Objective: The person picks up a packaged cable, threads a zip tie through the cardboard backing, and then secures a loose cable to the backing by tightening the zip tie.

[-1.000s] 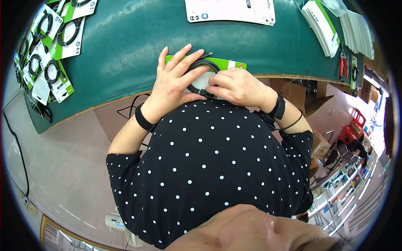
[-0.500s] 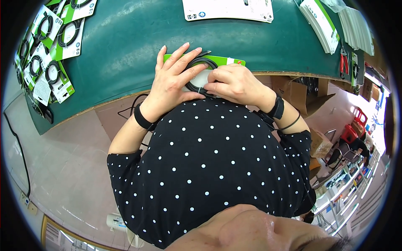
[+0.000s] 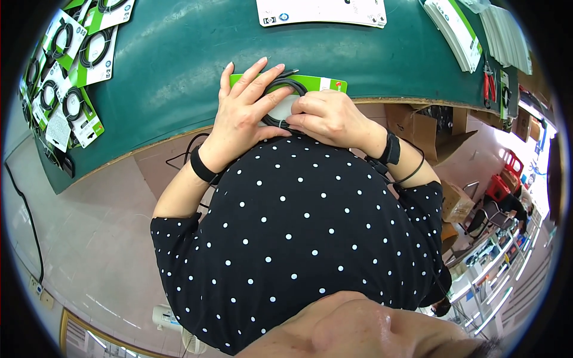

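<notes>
A black coiled cable (image 3: 292, 83) lies on a green-and-white backing card (image 3: 330, 85) at the table's near edge, close against my dotted top. Over the left part of both rests my left hand (image 3: 242, 113), its fingers spread and its index finger and thumb lying across the coil. The fingers of my right hand (image 3: 334, 119) are curled and pinched together at the coil's right, near side. What those fingertips grip is hidden. A pale tie (image 3: 282, 123) shows on the coil beside them, and a cable plug (image 3: 292, 72) sticks out at the far side.
Several carded cables (image 3: 74, 104) are heaped at the table's left end. White cards (image 3: 322, 13) lie at the far middle, with a stack of cards (image 3: 452, 36) to the right. Red-handled pliers (image 3: 489, 83) sit at the right edge. An open carton (image 3: 418, 128) stands below the table.
Both hands keep nearly the same places on the coil and card. My right fingertips have shifted very slightly left along the coil's near side. The whole view has moved a little.
</notes>
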